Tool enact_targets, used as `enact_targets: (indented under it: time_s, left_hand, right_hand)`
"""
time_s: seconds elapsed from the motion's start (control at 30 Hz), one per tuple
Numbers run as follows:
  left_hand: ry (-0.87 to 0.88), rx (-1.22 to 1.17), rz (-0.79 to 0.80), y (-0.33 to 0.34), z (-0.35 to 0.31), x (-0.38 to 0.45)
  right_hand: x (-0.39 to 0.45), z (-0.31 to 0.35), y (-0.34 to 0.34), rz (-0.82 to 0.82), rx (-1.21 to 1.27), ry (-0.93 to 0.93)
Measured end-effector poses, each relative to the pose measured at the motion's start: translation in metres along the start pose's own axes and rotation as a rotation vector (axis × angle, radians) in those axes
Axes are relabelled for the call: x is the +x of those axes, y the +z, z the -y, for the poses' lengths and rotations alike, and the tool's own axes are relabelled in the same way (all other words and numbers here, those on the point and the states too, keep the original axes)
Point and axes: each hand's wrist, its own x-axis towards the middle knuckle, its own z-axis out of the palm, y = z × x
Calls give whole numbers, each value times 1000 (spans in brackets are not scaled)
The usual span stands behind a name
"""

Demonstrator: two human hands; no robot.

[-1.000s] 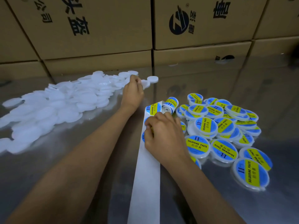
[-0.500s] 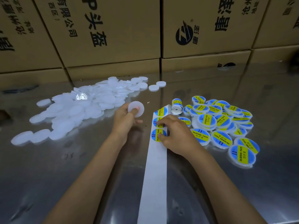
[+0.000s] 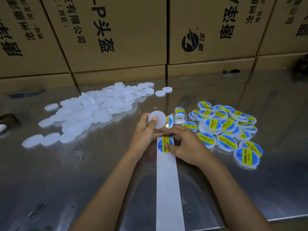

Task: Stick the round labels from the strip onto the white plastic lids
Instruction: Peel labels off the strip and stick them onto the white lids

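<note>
1. A shiny metal table (image 3: 70, 180) stands against stacked cardboard boxes (image 3: 116, 34).
2. The left hand (image 3: 146, 130) pinches a white lid (image 3: 157, 119) above the strip (image 3: 167, 177).
3. The right hand (image 3: 188, 144) curls on a label (image 3: 164, 145).

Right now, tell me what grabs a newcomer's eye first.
The heap of blue-and-yellow labelled lids at right, facing the pale pile of plain white lids at left. Between them, the left hand holds one bare lid above the label strip, where the right hand works.

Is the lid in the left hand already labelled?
No, the lid held by the left hand shows a plain white face.
</note>
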Motion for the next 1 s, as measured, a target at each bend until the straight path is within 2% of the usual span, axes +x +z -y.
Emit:
enact_targets:
  time_s: [0.27, 0.37, 0.43, 0.53, 0.67, 0.8, 1.0]
  left_hand:
    - [11, 138, 18, 3, 1, 1]
    - [1, 134, -3, 2, 2, 1]
    - [-21, 124, -19, 1, 2, 2]
    - [-87, 25, -37, -1, 3, 2]
    - [-151, -147, -44, -1, 0, 2]
    - [-143, -278, -1, -3, -3, 2]
    - [-228, -479, 116, 1, -12, -2]
  right_hand:
    - [1, 3, 1, -89, -35, -19]
    - [1, 8, 0, -150, 47, -46]
    - [1, 12, 1, -198, 190, 3]
    - [5, 16, -2, -260, 490, 144]
    - [7, 16, -7, -339, 712, 237]
    - [9, 14, -11, -434, 817, 282]
    - [9, 15, -6, -398, 874, 204]
